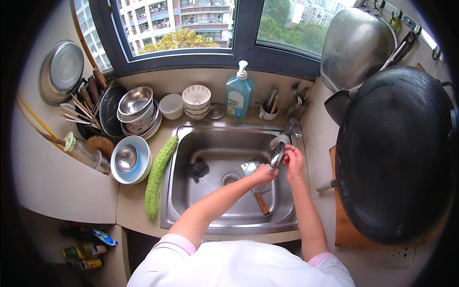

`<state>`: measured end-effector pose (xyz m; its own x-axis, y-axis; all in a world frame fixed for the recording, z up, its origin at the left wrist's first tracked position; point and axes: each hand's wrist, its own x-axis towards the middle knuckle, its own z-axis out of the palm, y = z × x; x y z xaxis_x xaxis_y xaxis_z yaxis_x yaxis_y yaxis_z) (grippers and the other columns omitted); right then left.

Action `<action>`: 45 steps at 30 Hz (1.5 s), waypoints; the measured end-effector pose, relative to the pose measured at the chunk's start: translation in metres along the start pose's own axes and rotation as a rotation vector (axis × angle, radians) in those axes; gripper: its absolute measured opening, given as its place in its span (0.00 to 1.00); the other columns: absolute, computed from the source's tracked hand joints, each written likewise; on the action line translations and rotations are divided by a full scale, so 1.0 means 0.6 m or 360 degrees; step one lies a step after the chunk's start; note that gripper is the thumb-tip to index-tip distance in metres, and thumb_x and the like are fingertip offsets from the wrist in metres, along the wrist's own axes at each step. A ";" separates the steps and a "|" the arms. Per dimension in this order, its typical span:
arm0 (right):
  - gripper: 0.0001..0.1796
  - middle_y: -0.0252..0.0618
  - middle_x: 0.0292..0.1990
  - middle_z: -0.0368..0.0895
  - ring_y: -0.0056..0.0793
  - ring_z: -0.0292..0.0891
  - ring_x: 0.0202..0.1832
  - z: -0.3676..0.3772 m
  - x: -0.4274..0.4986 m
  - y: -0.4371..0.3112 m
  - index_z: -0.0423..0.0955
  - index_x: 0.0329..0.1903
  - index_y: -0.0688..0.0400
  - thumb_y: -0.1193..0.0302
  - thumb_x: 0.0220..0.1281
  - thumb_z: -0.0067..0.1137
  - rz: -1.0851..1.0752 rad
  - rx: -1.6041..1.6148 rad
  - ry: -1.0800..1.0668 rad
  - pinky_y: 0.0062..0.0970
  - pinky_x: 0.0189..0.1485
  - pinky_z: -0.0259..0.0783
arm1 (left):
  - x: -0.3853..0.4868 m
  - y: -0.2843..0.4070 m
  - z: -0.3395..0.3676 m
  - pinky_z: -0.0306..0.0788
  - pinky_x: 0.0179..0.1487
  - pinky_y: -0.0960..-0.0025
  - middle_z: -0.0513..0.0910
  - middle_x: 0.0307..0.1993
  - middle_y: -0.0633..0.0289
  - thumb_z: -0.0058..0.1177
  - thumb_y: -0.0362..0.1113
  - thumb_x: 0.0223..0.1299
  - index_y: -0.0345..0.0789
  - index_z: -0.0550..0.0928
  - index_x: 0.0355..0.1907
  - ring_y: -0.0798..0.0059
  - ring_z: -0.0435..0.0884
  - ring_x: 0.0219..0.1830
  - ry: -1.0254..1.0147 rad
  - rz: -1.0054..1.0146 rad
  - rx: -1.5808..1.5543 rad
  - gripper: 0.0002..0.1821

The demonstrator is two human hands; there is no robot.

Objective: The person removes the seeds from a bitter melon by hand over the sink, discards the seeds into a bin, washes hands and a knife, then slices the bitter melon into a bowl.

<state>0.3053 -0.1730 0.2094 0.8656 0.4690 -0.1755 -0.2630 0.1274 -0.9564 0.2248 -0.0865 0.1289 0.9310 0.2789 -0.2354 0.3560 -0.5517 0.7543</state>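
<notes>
Over the right side of the steel sink (215, 143), my left hand (266, 173) is closed around a shiny metal kitchen utensil (277, 158), perhaps a peeler or a faucet part; which one I cannot tell. My right hand (294, 161) is raised beside its upper end with fingers bent; whether they grip it is unclear. Beneath my hands a cleaver (262, 203) with a wooden handle lies in the basin, right of the drain (230, 179). A dark scouring pad (198, 169) rests at the basin's left. A long green bitter melon (157, 179) lies along the sink's left rim.
Stacked bowls (135, 100) and a blue-lined basin (122, 175) stand left. Behind the sink are white bowls (196, 97), a blue pump bottle (239, 93) and a utensil cup (269, 113). A large black wok (394, 154) and a perforated metal strainer (358, 46) hang right.
</notes>
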 end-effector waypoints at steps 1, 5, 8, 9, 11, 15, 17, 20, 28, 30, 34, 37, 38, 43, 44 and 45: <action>0.08 0.26 0.25 0.72 0.11 0.64 0.22 0.006 -0.021 0.028 0.73 0.39 0.58 0.79 0.58 0.45 -0.0010 0.0060 0.0139 0.13 0.22 0.62 | 0.012 -0.007 0.009 0.71 0.47 0.55 0.81 0.36 0.50 0.43 0.49 0.55 0.39 0.80 0.37 0.53 0.79 0.41 0.0023 -0.0047 -0.0053 0.18; 0.06 0.34 0.24 0.70 0.18 0.63 0.20 0.022 -0.039 0.116 0.70 0.38 0.63 0.78 0.58 0.44 0.0349 0.0444 0.0156 0.19 0.19 0.61 | 0.008 -0.025 0.012 0.72 0.43 0.61 0.80 0.31 0.58 0.45 0.54 0.54 0.43 0.80 0.38 0.68 0.79 0.35 -0.0107 -0.0344 -0.1379 0.19; 0.07 0.36 0.23 0.69 0.25 0.63 0.20 0.033 -0.030 0.115 0.71 0.36 0.63 0.72 0.62 0.47 0.0916 0.1706 -0.0425 0.20 0.19 0.62 | -0.051 -0.007 -0.024 0.70 0.44 0.67 0.78 0.35 0.65 0.43 0.58 0.59 0.46 0.78 0.41 0.73 0.76 0.37 -0.0183 -0.0611 -0.2653 0.20; 0.07 0.34 0.22 0.68 0.22 0.62 0.18 0.058 -0.041 0.096 0.71 0.33 0.60 0.70 0.63 0.47 0.1181 0.1830 -0.0281 0.18 0.17 0.61 | -0.058 -0.012 -0.026 0.70 0.45 0.65 0.78 0.37 0.64 0.40 0.59 0.60 0.45 0.77 0.43 0.72 0.76 0.40 -0.0225 -0.0476 -0.2772 0.22; 0.09 0.32 0.21 0.67 0.19 0.61 0.17 0.074 -0.045 0.127 0.71 0.30 0.57 0.67 0.64 0.48 0.0993 0.1401 -0.0407 0.15 0.16 0.59 | -0.071 -0.020 -0.023 0.70 0.48 0.61 0.77 0.42 0.61 0.36 0.61 0.62 0.42 0.74 0.47 0.70 0.75 0.45 -0.0320 -0.0201 -0.2994 0.27; 0.16 0.29 0.19 0.69 0.21 0.63 0.19 0.092 -0.034 0.163 0.71 0.27 0.57 0.61 0.66 0.46 -0.0186 -0.0632 -0.0485 0.23 0.23 0.64 | -0.041 -0.014 0.047 0.70 0.39 0.71 0.74 0.34 0.63 0.29 0.59 0.65 0.43 0.72 0.48 0.72 0.73 0.39 0.0407 0.0050 -0.3324 0.25; 0.18 0.37 0.20 0.73 0.24 0.69 0.23 0.111 -0.043 0.140 0.72 0.28 0.59 0.59 0.66 0.45 -0.0470 -0.1076 -0.0273 0.29 0.29 0.66 | -0.062 -0.028 0.072 0.69 0.48 0.62 0.75 0.44 0.61 0.38 0.61 0.60 0.46 0.73 0.50 0.70 0.74 0.45 0.0503 -0.0549 -0.3199 0.25; 0.17 0.42 0.17 0.71 0.26 0.71 0.22 0.072 -0.013 0.168 0.69 0.23 0.59 0.63 0.65 0.46 -0.1269 -0.1974 -0.0077 0.31 0.27 0.68 | -0.085 0.048 0.034 0.69 0.51 0.60 0.76 0.47 0.59 0.47 0.56 0.54 0.41 0.71 0.53 0.68 0.75 0.48 0.0634 -0.0851 -0.2722 0.28; 0.16 0.31 0.16 0.68 0.22 0.67 0.16 0.077 -0.045 0.137 0.65 0.26 0.53 0.59 0.67 0.45 0.0033 -0.1041 -0.0276 0.24 0.20 0.67 | -0.038 -0.012 0.029 0.75 0.42 0.67 0.80 0.38 0.60 0.57 0.59 0.51 0.39 0.79 0.42 0.70 0.80 0.38 0.0102 -0.0570 -0.3034 0.26; 0.16 0.29 0.16 0.67 0.20 0.66 0.15 0.057 -0.055 0.134 0.64 0.26 0.52 0.58 0.68 0.45 0.0538 -0.0473 -0.0303 0.23 0.18 0.67 | -0.054 -0.027 0.010 0.76 0.37 0.69 0.81 0.32 0.61 0.54 0.62 0.51 0.40 0.80 0.40 0.71 0.80 0.32 -0.0128 -0.0546 -0.2845 0.27; 0.17 0.23 0.14 0.56 0.15 0.53 0.10 0.029 -0.067 0.136 0.62 0.27 0.50 0.53 0.67 0.45 0.1045 0.0484 -0.0465 0.15 0.10 0.52 | -0.067 -0.009 -0.004 0.75 0.32 0.72 0.80 0.26 0.62 0.47 0.60 0.58 0.37 0.79 0.35 0.75 0.78 0.24 -0.0418 -0.0553 -0.2938 0.25; 0.16 0.33 0.17 0.67 0.26 0.65 0.15 0.052 -0.079 0.168 0.64 0.27 0.56 0.58 0.66 0.46 0.0234 -0.0322 0.0079 0.27 0.14 0.60 | -0.027 -0.047 0.046 0.75 0.36 0.68 0.81 0.29 0.60 0.47 0.58 0.58 0.36 0.79 0.36 0.71 0.80 0.30 -0.0246 -0.0364 -0.2887 0.24; 0.15 0.36 0.18 0.69 0.31 0.67 0.17 0.044 -0.072 0.177 0.65 0.28 0.58 0.60 0.64 0.47 -0.0330 -0.0887 0.0059 0.31 0.18 0.63 | -0.004 -0.060 0.067 0.75 0.36 0.68 0.80 0.30 0.61 0.44 0.56 0.61 0.35 0.78 0.35 0.72 0.79 0.30 0.0011 -0.0441 -0.2723 0.23; 0.11 0.44 0.26 0.74 0.49 0.69 0.35 0.037 -0.097 0.122 0.72 0.29 0.62 0.66 0.58 0.49 -0.1260 -0.1870 -0.0045 0.42 0.44 0.66 | -0.020 -0.036 0.065 0.74 0.39 0.66 0.80 0.32 0.60 0.43 0.51 0.62 0.35 0.78 0.34 0.67 0.79 0.33 0.0454 -0.0516 -0.1936 0.20; 0.10 0.44 0.33 0.77 0.43 0.70 0.42 0.073 -0.138 0.068 0.75 0.32 0.60 0.68 0.57 0.50 -0.1248 -0.1771 -0.0104 0.38 0.48 0.66 | -0.026 -0.041 0.056 0.73 0.40 0.65 0.80 0.32 0.59 0.43 0.51 0.62 0.35 0.78 0.34 0.66 0.79 0.34 0.0458 -0.0454 -0.1737 0.20; 0.09 0.44 0.34 0.78 0.42 0.71 0.43 0.074 -0.140 0.071 0.76 0.33 0.59 0.68 0.57 0.50 -0.1086 -0.1612 -0.0359 0.37 0.49 0.65 | -0.032 -0.033 0.053 0.73 0.40 0.65 0.80 0.33 0.59 0.44 0.50 0.61 0.35 0.78 0.34 0.65 0.79 0.35 0.0416 -0.0356 -0.1505 0.19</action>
<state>0.2024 -0.1685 0.1939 0.5774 0.7244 0.3767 0.7461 -0.2807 -0.6038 0.2022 -0.1059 0.0990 0.7634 0.5258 -0.3751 0.2049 0.3537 0.9127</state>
